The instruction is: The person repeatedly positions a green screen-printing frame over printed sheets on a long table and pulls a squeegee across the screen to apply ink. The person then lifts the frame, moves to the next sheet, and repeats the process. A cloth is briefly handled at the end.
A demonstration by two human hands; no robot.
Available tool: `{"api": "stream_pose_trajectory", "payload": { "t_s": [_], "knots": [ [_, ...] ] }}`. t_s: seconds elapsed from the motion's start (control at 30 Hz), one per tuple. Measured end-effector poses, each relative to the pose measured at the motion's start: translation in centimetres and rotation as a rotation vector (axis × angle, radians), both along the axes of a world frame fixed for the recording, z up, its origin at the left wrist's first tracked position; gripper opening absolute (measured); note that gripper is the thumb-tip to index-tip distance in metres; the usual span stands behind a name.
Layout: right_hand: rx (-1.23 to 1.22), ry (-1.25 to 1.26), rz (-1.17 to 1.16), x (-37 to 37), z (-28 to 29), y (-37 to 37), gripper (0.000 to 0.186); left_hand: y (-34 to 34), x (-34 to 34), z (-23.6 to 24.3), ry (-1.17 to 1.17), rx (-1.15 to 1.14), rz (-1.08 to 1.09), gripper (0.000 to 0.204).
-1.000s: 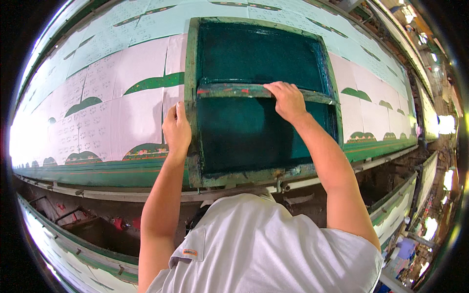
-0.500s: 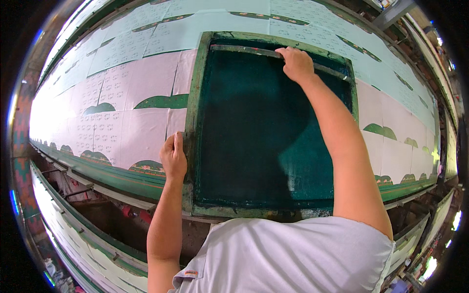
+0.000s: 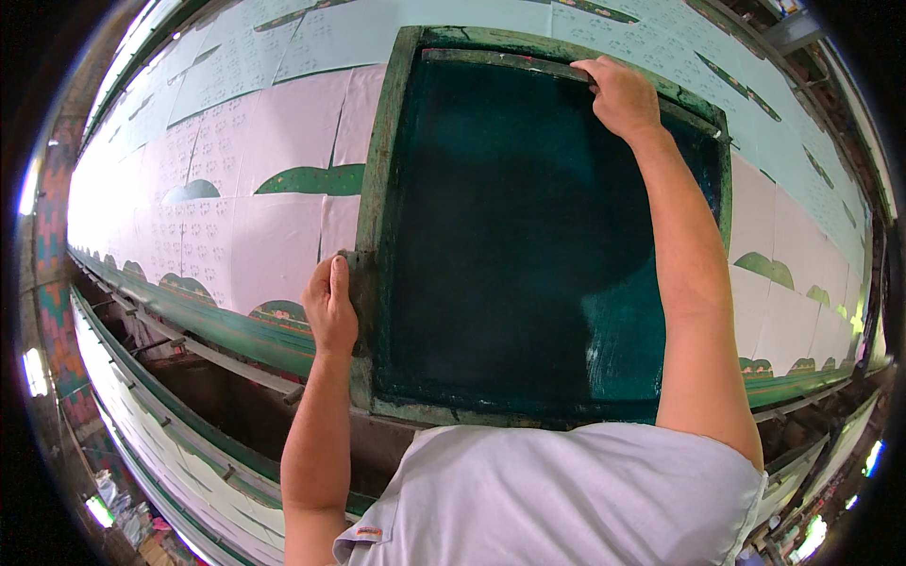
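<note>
Compared with one second ago, the bar (image 3: pixel 500 63) has been moved from across the middle of the frame (image 3: pixel 379 170) to just inside its far edge. It is clamped by the right hand (image 3: pixel 627 97), fingers curled over it right of its middle. The left hand (image 3: pixel 330 309) is held half closed at the frame's left edge; whether that edge is gripped cannot be told. The frame is set at the near edge of the worktop (image 3: pixel 226 325).

Open room is left across the mesh (image 3: pixel 510 245) between the bar and the frame's near edge, though its right side is overhung by the right forearm (image 3: pixel 698 245). The near edge is closely approached by the shirt (image 3: pixel 547 491).

The frame is stained green and rectangular; the mesh is dark teal, with a pale streaked patch towards its near right corner. Smooth pink sheets (image 3: pixel 274 226), marked with rounded green motifs (image 3: pixel 311 179), are laid flat on both sides.
</note>
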State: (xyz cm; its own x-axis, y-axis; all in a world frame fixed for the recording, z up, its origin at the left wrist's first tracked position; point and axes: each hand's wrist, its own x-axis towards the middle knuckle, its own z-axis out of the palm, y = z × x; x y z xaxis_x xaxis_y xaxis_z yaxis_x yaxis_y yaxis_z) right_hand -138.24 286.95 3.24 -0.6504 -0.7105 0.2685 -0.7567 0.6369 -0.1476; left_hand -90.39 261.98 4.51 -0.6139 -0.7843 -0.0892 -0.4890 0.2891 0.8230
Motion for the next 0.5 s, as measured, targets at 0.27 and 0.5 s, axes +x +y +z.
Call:
{"api": "stream_pose_trajectory", "payload": {
  "t_s": [0.27,0.5],
  "knots": [
    [0.243,-0.257,0.082,-0.7,3.3,0.5,0.048,0.1,-0.4,-0.4,0.058,-0.077,-0.006,0.052],
    [0.288,-0.327,0.133,12.0,4.9,4.4,0.038,-0.6,-0.6,-1.3,-0.082,-0.149,-0.005,0.068]
  ]
}}
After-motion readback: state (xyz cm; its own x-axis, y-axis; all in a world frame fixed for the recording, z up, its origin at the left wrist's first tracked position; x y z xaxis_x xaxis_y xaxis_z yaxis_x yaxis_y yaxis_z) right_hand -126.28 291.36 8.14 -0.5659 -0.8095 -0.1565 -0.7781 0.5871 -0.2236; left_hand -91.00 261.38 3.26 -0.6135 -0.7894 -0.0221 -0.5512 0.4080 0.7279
